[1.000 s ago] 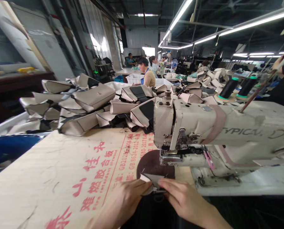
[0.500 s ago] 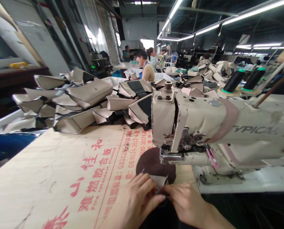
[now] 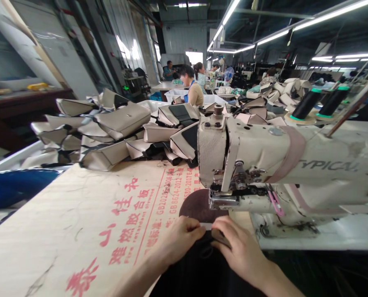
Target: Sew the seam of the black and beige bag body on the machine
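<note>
Between my two hands is a small beige leather-like piece (image 3: 207, 226), its dark underside partly showing at the right. My left hand (image 3: 184, 239) pinches its left end between thumb and fingers. At the other end my right hand (image 3: 237, 247) grips it, thumb below and fingers on top. Most of the piece is hidden by my fingers. Just beyond the hands lies a dark brown round pad (image 3: 194, 208) on the plywood board. The sewing machine (image 3: 248, 152) stands right behind my right hand, its presser area above the pad.
A printed plywood board (image 3: 94, 214) covers the left side. Behind it is a heap of beige and black bags (image 3: 119, 119). Two black thread cones (image 3: 306, 104) stand behind the machine. Co-workers (image 3: 194, 88) sit farther back. A blue sheet (image 3: 23, 185) hangs at the left edge.
Both hands have shifted slightly up and drawn level at the piece, which now shows as a narrow strip between them. The view has swung a little to the left.
</note>
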A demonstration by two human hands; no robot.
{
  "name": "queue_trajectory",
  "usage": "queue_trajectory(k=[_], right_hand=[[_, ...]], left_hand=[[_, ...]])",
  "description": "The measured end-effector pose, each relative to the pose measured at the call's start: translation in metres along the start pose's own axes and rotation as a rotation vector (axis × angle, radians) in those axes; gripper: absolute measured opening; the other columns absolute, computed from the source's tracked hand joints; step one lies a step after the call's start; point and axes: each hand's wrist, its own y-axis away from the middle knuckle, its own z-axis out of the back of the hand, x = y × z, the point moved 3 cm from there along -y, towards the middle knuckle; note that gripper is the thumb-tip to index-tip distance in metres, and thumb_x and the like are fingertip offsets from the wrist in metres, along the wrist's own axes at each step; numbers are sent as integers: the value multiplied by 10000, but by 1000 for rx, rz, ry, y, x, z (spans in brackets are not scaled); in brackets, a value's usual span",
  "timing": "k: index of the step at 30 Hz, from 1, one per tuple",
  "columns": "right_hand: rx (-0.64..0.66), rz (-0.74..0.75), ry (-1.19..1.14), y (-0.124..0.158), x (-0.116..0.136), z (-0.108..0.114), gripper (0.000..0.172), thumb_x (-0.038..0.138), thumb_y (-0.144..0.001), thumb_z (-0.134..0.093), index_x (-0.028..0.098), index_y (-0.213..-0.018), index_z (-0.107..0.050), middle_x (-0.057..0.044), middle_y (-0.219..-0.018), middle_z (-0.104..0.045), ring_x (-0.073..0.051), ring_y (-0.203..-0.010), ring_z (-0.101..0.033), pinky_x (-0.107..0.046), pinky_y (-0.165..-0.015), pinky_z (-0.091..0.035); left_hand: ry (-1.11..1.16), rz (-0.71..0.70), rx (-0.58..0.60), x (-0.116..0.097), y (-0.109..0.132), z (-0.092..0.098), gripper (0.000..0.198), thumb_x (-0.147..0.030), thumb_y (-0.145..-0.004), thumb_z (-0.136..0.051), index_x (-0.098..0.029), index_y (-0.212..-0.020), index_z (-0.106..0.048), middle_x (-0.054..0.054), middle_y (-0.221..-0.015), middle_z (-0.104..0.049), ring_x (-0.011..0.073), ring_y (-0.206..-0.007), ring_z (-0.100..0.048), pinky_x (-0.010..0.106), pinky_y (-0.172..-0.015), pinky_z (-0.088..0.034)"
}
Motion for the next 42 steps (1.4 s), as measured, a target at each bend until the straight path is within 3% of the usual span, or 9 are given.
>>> queue_trajectory(k=[7,10,13,18,22,26,34,37,42], right_hand=[[87,194,145,-8,9,3,209,92,-910,-384,138,-1042,-539,-62,-916,-560,-184,-875,-512,-336,-806,-474],[76,178,91,-9,8,2,188,85,-903,-396,150,-1013,-533,-52,-910,-557,-177,-866,-506,-326,-778,-472],[38,150,46,-7,7,2,196,78,-903,-384,160,-1013,-524,-52,-921,-556,-176,-881,-508,-322,-787,-467],[-2,125,29,-3,4,2,207,90,-912,-362,172,-1024,-515,-55,-930,-557,-180,-891,-513,-338,-808,-463],[-4,97,5,-3,3,3,199,95,-915,-358,174,-1017,-510,-54,-934,-553,-181,-892,-510,-350,-823,-459],[30,80,-20,-5,2,6,212,92,-914,-367,176,-1052,-502,-50,-954,-549,-180,-908,-499,-337,-814,-463],[170,104,120,-12,2,6,214,63,-899,-360,156,-1006,-520,-57,-917,-532,-190,-881,-485,-332,-778,-451],[158,108,133,-15,1,5,185,74,-898,-372,159,-955,-525,-54,-890,-532,-187,-866,-487,-321,-762,-439],[157,83,123,-20,2,3,186,88,-900,-374,154,-964,-536,-56,-893,-549,-191,-867,-493,-316,-752,-421]], left_hand=[[81,19,-3,-10,5,1,359,-456,-768,-455,-180,-547,-390,-53,-542,-315,92,-531,-307,209,-463,-246],[59,-66,-173,-10,20,0,349,-451,-826,-427,-173,-619,-467,-50,-568,-381,99,-546,-379,206,-492,-331],[-34,-226,-393,-6,44,-4,245,-383,-866,-443,-196,-925,-590,-18,-742,-566,123,-690,-543,218,-648,-457],[-361,-512,-511,-7,65,-13,304,-212,-887,-429,-249,-1150,-577,24,-952,-642,141,-866,-620,225,-813,-505],[-534,-633,-432,-13,58,-12,394,-57,-830,-387,-224,-1137,-568,35,-966,-637,157,-874,-604,264,-839,-521],[-567,-623,-370,-11,50,-9,429,-3,-795,-358,-211,-1108,-564,44,-1034,-620,177,-954,-572,306,-892,-499],[-233,-442,-220,-17,35,4,226,-224,-908,-398,-223,-945,-621,18,-920,-609,148,-895,-577,248,-809,-485],[-115,-365,-144,-3,34,14,233,-322,-892,-448,-248,-988,-647,19,-980,-616,163,-937,-582,280,-875,-469],[121,-227,-96,42,40,9,372,-418,-894,-401,-308,-1219,-545,-2,-1335,-493,208,-1244,-425,366,-1074,-304]])
